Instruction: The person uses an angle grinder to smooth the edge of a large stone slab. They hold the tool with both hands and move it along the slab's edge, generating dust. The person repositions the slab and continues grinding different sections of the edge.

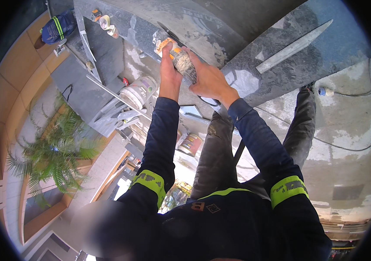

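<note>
A dust-caked angle grinder, orange and dark grey, is gripped between my two hands at the upper middle. My left hand wraps the near left side of its body, close to the orange part. Around the dark rear end of the body, my right hand has its fingers closed. Just beyond the tool lies a dark grey stone slab, dusty on top. The grinder's working end is partly hidden, and I cannot tell whether it touches the slab.
A pale stone strip lies on another dark slab at right. White buckets and slab offcuts stand at left. A cable crosses the floor. Another person is at upper left, near tape rolls.
</note>
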Demonstrator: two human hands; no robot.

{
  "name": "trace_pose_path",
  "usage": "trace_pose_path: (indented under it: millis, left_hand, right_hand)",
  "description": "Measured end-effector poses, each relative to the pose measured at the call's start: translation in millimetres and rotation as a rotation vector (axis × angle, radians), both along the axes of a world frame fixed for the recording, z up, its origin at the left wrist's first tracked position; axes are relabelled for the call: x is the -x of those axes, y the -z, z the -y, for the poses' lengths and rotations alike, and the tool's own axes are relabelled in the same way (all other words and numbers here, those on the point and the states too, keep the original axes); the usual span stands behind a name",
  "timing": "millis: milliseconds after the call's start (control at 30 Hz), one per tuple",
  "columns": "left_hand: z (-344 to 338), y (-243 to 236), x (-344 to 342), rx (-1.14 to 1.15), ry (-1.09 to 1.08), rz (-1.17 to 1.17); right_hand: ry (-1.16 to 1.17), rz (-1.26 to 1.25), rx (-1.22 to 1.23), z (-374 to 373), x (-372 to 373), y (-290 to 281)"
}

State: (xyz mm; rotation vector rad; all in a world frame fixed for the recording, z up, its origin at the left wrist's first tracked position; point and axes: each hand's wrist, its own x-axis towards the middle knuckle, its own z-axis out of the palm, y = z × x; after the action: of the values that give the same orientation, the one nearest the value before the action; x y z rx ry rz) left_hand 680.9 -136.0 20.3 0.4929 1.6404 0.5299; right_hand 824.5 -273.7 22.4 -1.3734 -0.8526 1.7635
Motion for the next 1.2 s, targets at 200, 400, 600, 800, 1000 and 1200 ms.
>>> trace_pose_path:
  millis: [200,400,600,800,1000,1200]
  left_hand:
    - [27.0,-1.9,-5.4,0.005,-0.018,-0.056]
    - [33.6,-6.7,-8.3,-0.008,0.015,-0.048]
    - [40.1,-10.1,-11.2,-0.027,0.080,-0.091]
    - [37.9,-8.4,-11.5,-0.024,0.043,-0.065]
    - [34.2,-6.7,-6.2,-0.020,0.052,-0.040]
    - [33.9,-3.1,-4.0,-0.010,0.056,-0.032]
  right_hand:
    - [-0.024,0.018,0.038,24.2,-3.7,-2.3]
    - [0.012,0.018,0.015,32.5,-4.7,-2.8]
    - [0.017,-0.002,0.022,39.3,-5.4,-0.4]
    - [-0.009,-0.010,0.030,36.7,-6.4,3.0]
    - [-0.037,-0.033,0.031,31.7,-5.0,6.9]
    - [0.000,0.012,0.016,35.0,-1.9,5.9]
